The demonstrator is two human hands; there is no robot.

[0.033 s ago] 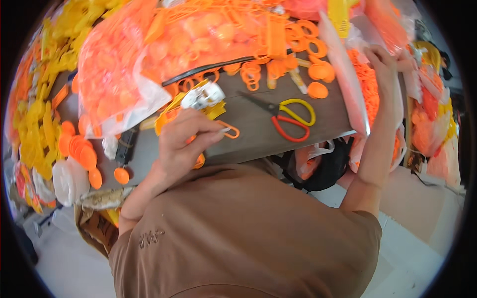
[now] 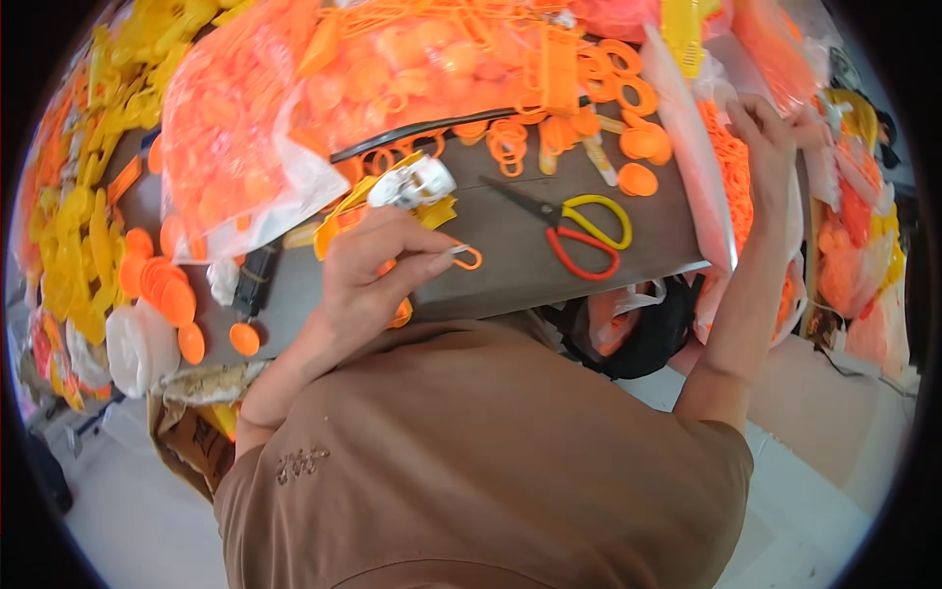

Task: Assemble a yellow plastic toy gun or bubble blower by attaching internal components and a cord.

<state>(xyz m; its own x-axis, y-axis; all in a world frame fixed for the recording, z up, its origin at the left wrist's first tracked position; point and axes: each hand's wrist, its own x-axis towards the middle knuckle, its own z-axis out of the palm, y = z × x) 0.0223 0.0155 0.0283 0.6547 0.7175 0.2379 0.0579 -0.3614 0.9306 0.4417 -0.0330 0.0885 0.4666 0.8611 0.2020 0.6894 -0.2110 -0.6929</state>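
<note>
My left hand (image 2: 378,265) is over the near part of the table, thumb and fingertips pinched on a small orange plastic loop (image 2: 469,257) with a pale bit at the fingertips. Just beyond that hand sits a white and silver object (image 2: 412,185) on yellow and orange pieces. Scissors (image 2: 564,221) with one red and one yellow handle lie opened to its right. My right hand (image 2: 765,133) is at the far right, fingers curled over a clear bag of small orange pieces (image 2: 726,167); what its fingertips hold is hidden.
Large clear bags of orange parts (image 2: 231,147) cover the back of the table (image 2: 471,285). Yellow parts (image 2: 74,255) are heaped at the left. Orange discs (image 2: 167,290) and a black tool (image 2: 257,280) lie near the left edge. A black bag (image 2: 648,339) hangs below the front edge.
The view has shifted slightly. My left hand has turned the orange loop a little, so less of it shows; my right hand stays at the bag.
</note>
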